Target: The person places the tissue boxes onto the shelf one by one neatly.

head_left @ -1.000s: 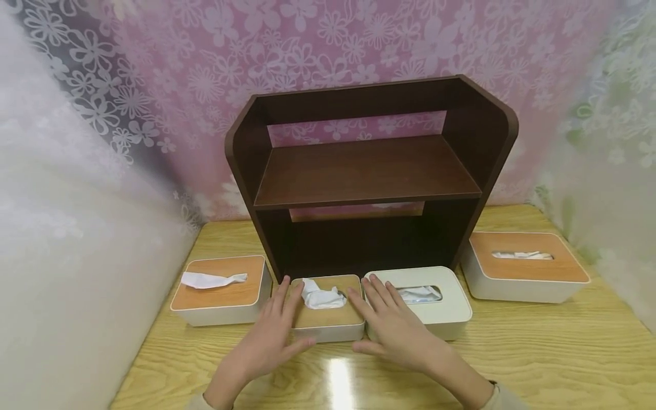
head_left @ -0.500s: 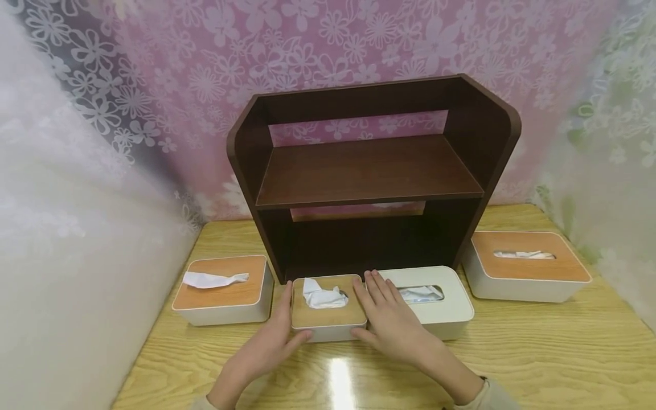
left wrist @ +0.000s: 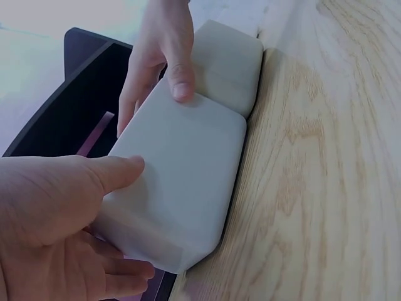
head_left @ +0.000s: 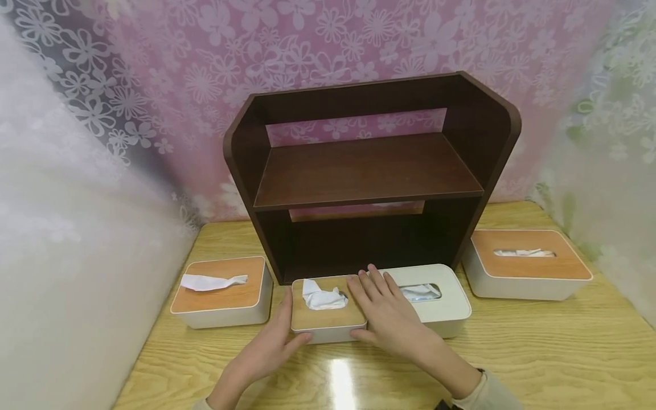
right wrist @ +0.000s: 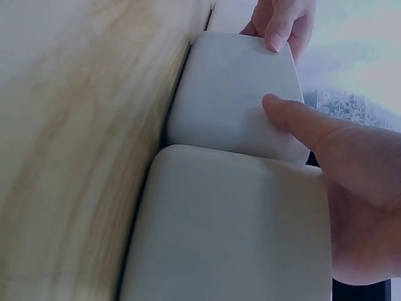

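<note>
A small white tissue box (head_left: 328, 336) with a light wooden lid and a crumpled tissue poking out stands at the shelf's foot. At its left front corner my left hand (head_left: 271, 339) holds it, thumb on the front face and fingers along the left side. My right hand (head_left: 390, 319) rests palm down with straight, spread fingers. Its thumb (right wrist: 294, 116) touches the small box's front, its index finger overlaps the lid's right edge, and its other fingers lie over the left end of an all-white tissue box (head_left: 451, 285). The two boxes stand side by side.
Behind the boxes rises a dark brown two-tier shelf (head_left: 369, 171). A tissue box with an orange wooden lid (head_left: 220, 302) stands at the left, another similar tissue box (head_left: 533, 273) at the right. All stand on a wooden table (head_left: 553, 353) before flowered curtains (head_left: 328, 51).
My left hand has dropped from over the small box's left edge to its side. My right thumb has come against its front, and the index finger has shifted back onto its lid edge.
</note>
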`<state>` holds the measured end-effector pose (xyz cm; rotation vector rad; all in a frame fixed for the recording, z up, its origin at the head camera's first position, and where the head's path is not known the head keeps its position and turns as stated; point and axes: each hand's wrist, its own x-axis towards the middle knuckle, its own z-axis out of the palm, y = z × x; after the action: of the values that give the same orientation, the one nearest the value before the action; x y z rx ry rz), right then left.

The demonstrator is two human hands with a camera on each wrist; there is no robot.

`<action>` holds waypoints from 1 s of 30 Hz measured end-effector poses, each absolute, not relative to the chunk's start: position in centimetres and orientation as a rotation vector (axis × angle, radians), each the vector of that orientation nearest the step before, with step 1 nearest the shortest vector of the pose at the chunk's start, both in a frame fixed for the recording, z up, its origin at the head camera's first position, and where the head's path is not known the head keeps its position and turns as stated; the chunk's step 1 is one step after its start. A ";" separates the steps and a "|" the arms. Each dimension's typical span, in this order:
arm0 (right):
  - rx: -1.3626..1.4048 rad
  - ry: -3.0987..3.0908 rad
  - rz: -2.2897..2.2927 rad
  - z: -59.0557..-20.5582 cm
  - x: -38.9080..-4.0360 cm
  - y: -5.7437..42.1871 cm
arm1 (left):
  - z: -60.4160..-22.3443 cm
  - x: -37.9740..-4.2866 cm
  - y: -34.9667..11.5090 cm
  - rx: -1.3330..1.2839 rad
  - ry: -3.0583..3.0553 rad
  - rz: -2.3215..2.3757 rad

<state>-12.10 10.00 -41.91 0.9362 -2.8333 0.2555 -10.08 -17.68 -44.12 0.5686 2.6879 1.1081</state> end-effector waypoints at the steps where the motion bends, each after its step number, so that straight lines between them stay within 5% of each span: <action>1: 0.945 -2.830 0.252 -41.8 -12.1 9.9 | -44.1 -10.0 -17.7 0.573 2.695 1.098; 30: 0.944 -2.983 0.259 -40.6 -12.8 7.8 | -44.6 -9.2 -17.9 0.425 2.656 1.281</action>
<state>-12.80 7.83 -40.61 0.9438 -2.9832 0.2588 -9.22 -17.91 -44.57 0.4246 2.6559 1.2813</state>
